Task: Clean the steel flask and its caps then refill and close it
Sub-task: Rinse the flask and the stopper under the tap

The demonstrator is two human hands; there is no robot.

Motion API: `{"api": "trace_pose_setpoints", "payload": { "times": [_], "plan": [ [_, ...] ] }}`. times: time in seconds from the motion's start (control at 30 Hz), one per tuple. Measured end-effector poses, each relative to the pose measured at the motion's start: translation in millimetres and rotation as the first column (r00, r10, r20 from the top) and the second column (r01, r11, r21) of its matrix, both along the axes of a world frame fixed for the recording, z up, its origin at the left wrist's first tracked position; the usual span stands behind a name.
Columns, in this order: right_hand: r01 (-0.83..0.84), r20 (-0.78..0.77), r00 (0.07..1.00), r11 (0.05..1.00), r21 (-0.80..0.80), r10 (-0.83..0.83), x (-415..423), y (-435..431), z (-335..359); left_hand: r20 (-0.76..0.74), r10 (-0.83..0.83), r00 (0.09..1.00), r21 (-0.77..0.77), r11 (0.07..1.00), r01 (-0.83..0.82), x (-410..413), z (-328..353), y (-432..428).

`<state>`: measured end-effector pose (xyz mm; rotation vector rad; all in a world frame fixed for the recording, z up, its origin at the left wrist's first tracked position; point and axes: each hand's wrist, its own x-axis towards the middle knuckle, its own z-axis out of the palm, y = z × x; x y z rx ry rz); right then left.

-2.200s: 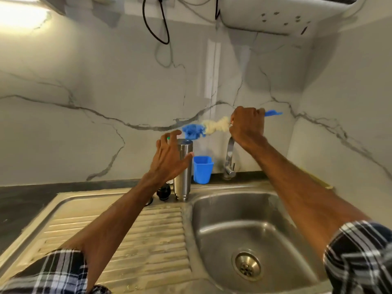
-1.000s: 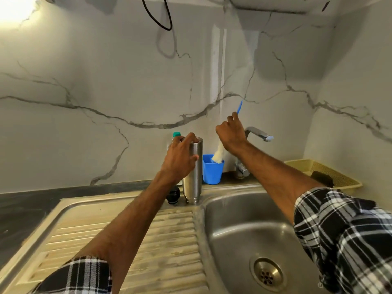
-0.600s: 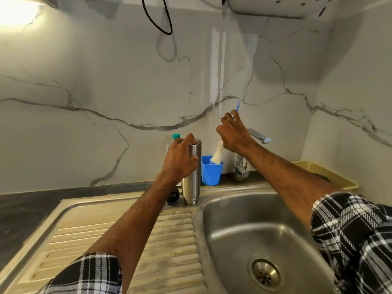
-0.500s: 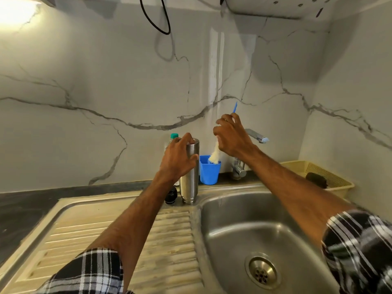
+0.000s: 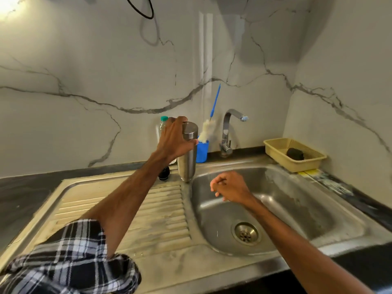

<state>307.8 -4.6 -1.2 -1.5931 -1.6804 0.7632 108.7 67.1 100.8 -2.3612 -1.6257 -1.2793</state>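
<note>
The left hand (image 5: 175, 139) grasps the upper part of the steel flask (image 5: 187, 164), which stands upright on the back rim of the sink (image 5: 297, 194), beside its basin. The right hand (image 5: 231, 187) hangs over the sink's basin, fingers loosely curled, holding nothing.

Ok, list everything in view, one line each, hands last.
sink: one, steel, drainboard on its left
steel flask: one, silver, upright on the sink's back rim
black cap: one, black, left of the flask's base
blue cup: one, blue, right of the flask
bottle brush: one, white head, blue handle, standing in the blue cup
plastic bottle: one, clear, teal cap, by the wall
tap: one, chrome, behind the sink
basket: one, yellow, right counter
scrubber: one, dark, in the basket
left hand: grips the flask's top
right hand: loosely curled, empty, over the sink
</note>
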Motion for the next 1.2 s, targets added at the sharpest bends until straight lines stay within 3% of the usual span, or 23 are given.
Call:
{"api": "trace_pose_setpoints", "payload": {
  "times": [0.03, 0.1, 0.2, 0.23, 0.3, 0.37, 0.43, 0.53, 0.63, 0.73, 0.87, 1.0, 1.1, 1.2],
  "plan": [
    [-0.007, -0.17, 0.985, 0.993, -0.118, -0.014, 0, -7, -1, 0.029, -0.018, 0.999, 0.015, 1.0, 0.017, 2, 2, -9],
    [-0.151, -0.509, 0.86, 0.925, -0.348, -0.051, 3, -18, 4, 0.089, -0.073, 0.993, 0.06, 0.996, 0.068, 9, 6, -30],
    [-0.447, -0.876, 0.455, 0.81, -0.38, -0.16, 14, -21, 11, 0.147, -0.198, 0.969, 0.116, 0.976, 0.182, 21, 2, -61],
    [-0.487, -0.93, 0.31, 0.808, -0.333, -0.197, 18, -22, 14, 0.166, -0.236, 0.957, 0.119, 0.969, 0.219, 25, -3, -69],
    [-0.486, -0.963, 0.115, 0.832, -0.268, -0.243, 22, -20, 19, 0.178, -0.297, 0.938, 0.13, 0.952, 0.277, 28, -15, -79],
    [-0.41, -0.959, -0.009, 0.875, -0.256, -0.284, 23, -17, 19, 0.15, -0.346, 0.926, 0.14, 0.935, 0.326, 27, -28, -85],
    [-0.29, -0.952, -0.075, 0.92, -0.265, -0.298, 24, -11, 18, 0.107, -0.379, 0.919, 0.13, 0.922, 0.365, 26, -40, -90],
    [-0.159, -0.967, 0.009, 0.955, -0.251, -0.253, 31, -3, 24, 0.017, -0.399, 0.917, 0.095, 0.913, 0.396, 25, -63, -92],
    [-0.15, -0.972, 0.117, 0.964, -0.22, -0.204, 43, 14, 22, -0.075, -0.37, 0.926, 0.036, 0.927, 0.374, 24, -82, -87],
    [-0.086, -0.953, 0.246, 0.975, -0.205, -0.179, 52, 32, 19, -0.121, -0.329, 0.937, -0.115, 0.942, 0.316, 27, -96, -73],
    [0.13, -0.838, 0.508, 0.98, -0.151, -0.197, 56, 51, 5, -0.131, -0.304, 0.944, -0.366, 0.9, 0.239, 37, -108, -41],
    [0.279, -0.573, 0.783, 0.96, -0.023, -0.242, 60, 72, -20, -0.122, -0.237, 0.964, -0.346, 0.92, 0.183, 58, -112, 5],
    [0.32, -0.451, 0.853, 0.946, 0.051, -0.264, 60, 82, -33, -0.028, -0.176, 0.984, -0.324, 0.933, 0.158, 82, -102, 42],
    [0.316, -0.43, 0.87, 0.942, 0.111, -0.242, 64, 84, -43, 0.008, -0.135, 0.991, -0.29, 0.948, 0.131, 108, -93, 82]
  ]
}}
